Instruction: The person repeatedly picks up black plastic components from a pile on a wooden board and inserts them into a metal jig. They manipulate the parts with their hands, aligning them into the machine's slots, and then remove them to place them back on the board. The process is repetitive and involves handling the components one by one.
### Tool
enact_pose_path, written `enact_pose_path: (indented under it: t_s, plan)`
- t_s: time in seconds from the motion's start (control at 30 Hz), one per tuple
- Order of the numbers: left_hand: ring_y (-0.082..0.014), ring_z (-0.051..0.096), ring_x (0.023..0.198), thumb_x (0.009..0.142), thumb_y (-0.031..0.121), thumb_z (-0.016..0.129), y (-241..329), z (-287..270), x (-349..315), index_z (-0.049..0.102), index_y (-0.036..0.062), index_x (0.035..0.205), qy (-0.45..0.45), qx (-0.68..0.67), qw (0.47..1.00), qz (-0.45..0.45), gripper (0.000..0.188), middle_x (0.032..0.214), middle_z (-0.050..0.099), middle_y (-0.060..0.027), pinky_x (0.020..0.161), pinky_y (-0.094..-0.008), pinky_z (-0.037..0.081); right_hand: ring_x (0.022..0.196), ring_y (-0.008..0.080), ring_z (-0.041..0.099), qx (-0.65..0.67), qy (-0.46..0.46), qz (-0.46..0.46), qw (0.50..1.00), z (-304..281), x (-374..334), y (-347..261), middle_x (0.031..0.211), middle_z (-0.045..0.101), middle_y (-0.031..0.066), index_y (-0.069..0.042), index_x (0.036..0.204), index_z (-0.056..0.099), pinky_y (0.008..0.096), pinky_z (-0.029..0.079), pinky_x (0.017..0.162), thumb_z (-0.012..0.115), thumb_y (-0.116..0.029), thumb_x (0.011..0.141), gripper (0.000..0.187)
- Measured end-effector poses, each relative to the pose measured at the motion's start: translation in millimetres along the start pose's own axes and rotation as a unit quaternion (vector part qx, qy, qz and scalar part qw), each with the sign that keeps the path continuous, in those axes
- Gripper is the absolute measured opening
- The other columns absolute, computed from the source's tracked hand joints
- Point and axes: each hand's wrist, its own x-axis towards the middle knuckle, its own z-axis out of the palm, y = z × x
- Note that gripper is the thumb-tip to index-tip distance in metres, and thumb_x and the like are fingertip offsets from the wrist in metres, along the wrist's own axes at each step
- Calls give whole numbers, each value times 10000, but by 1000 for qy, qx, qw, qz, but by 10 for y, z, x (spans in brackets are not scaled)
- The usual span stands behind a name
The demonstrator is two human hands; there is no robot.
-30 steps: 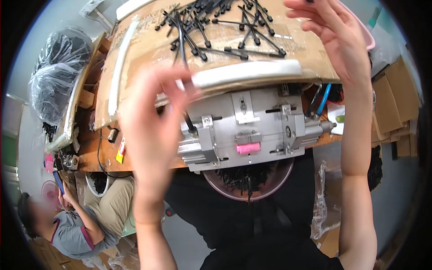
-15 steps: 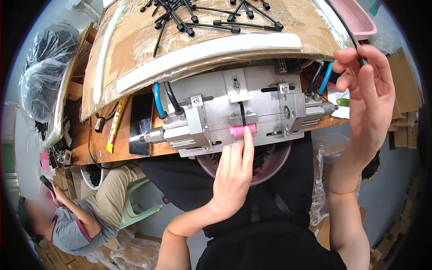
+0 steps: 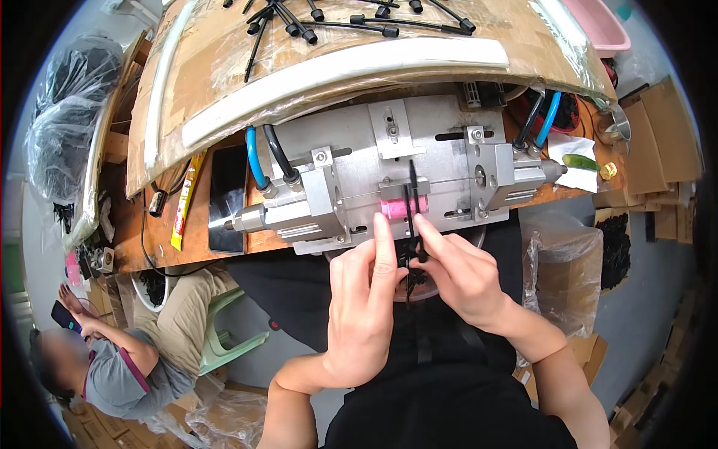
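Note:
In front of me is a metal clamping fixture (image 3: 441, 166) with a small central block and a pink-wrapped piece (image 3: 392, 208). My right hand (image 3: 471, 280) pinches a thin black rod (image 3: 413, 179) with a dark cap at its lower end, its tip over the central block. A second black rod (image 3: 407, 200) lies alongside, crossing the pink piece and running down between my hands. My left hand (image 3: 357, 299) has its index finger stretched toward the pink piece. Its thumb is at the second rod's lower part, which it seems to hold; the other fingers partly hide the grip.
More capped black rods (image 3: 351, 24) lie on the plastic-covered cardboard (image 3: 224, 71) beyond the fixture. A phone (image 3: 226, 196) and a yellow packet (image 3: 187, 200) rest at left. Beneath the fixture is a pink bowl (image 3: 476, 238). A seated person (image 3: 138, 367) holds a phone at lower left.
My right hand has come down from the upper right to the fixture with a black rod. The rod in the fixture has shifted toward me, and my left hand has moved slightly left.

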Motion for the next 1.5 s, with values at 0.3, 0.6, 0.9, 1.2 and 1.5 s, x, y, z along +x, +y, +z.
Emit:
enact_pose_path:
  t_s: [0.3, 0.6, 0.9, 1.2, 1.5]
  plan:
    - [-230, 517, 838, 696, -137, 699, -129, -15, -149, 508, 7, 1366, 19, -7, 998, -53, 711, 945, 529, -97, 739, -329, 462, 621, 238, 541, -18, -31, 3, 999, 67, 93, 53, 708, 537, 117, 68, 1314, 511, 355, 471, 578, 715, 56, 730, 619]
    - [-163, 545, 751, 734, -112, 675, -343, -255, -532, 641, 54, 1225, 42, 2, 980, -194, 519, 891, 550, -66, 671, -282, 464, 699, 244, 601, -67, -121, -7, 990, -161, -313, 224, 794, 612, 94, 10, 1002, 612, 331, 499, 577, 739, 9, 685, 342]
    - [-149, 551, 721, 777, -105, 665, -427, -146, -652, 672, 61, 1150, 29, -82, 975, -205, 408, 883, 549, -66, 676, -264, 461, 893, 234, 538, -126, -378, -83, 914, 706, -1047, 1014, 911, 517, 75, -49, 836, 621, 343, 441, 756, 625, -92, 673, 168]
    - [-77, 495, 768, 914, 6, 599, -500, -41, -643, 649, -28, 1160, -80, -433, 850, -291, 254, 857, 529, -12, 691, -200, 415, 714, 88, 633, 513, -248, 417, 708, -81, -252, -22, 886, 707, 115, 33, 976, 673, 212, 481, 619, 636, -129, 936, 171]
    - [-110, 508, 809, 1021, 306, 464, -404, 42, -384, 636, -62, 1131, -115, -599, 762, -219, 420, 969, 574, -68, 714, -250, 417, 684, 103, 623, 609, -265, 381, 643, -201, -54, -273, 846, 693, 109, 43, 959, 671, 211, 462, 590, 628, -134, 937, 183]
